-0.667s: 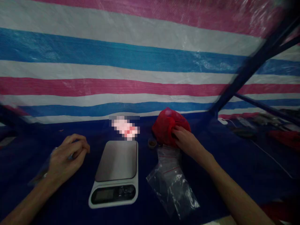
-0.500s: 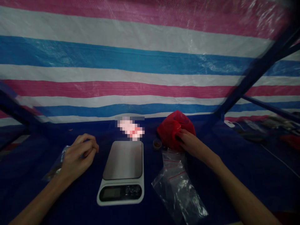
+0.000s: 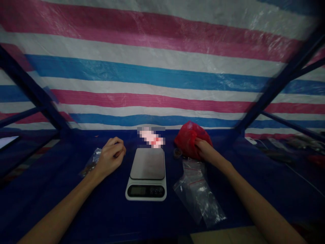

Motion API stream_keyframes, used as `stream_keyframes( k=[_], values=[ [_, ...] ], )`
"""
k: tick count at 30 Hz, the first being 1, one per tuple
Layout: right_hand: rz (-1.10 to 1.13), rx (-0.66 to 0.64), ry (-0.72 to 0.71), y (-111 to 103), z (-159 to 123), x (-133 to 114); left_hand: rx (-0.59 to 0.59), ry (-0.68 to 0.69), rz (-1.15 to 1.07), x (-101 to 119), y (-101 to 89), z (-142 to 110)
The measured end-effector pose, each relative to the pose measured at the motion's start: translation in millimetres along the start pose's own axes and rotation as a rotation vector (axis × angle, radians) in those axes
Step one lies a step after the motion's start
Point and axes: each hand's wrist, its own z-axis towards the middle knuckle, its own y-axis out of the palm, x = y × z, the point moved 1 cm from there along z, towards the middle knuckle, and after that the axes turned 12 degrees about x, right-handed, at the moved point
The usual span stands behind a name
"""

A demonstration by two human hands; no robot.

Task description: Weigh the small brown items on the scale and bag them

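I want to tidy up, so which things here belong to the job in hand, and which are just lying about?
Probably in the job:
red bag, right hand at its opening
digital scale
clear zip bags
small round container
another clear bag beside the left hand

Probably just lying about:
white block at right
thin white cable
pixelated item (cannot tell what)

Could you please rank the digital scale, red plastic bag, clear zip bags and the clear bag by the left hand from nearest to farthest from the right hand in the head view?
1. Red plastic bag, touching the right hand.
2. Clear zip bags, toward the viewer.
3. Digital scale, left of the zip bags.
4. Clear bag, by the left hand.
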Motion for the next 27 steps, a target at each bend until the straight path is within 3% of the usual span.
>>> stream_keyframes(
  k=[8, 19, 27],
  values=[
    [-0.01, 0.131, 0.088, -1.2, 6.8, 1.2, 0.021, -0.021, 0.042, 0.7, -4.1, 6.6],
    [0.02, 0.472, 0.264, -37.0, 10.3, -1.5, 0.047, -0.012, 0.074, -14.3, -2.4, 6.5],
    [0.189, 0.525, 0.288, -48.5, 15.7, -25.2, 0.012, -0.016, 0.075, -10.4, -2.1, 8.0]
  ],
)
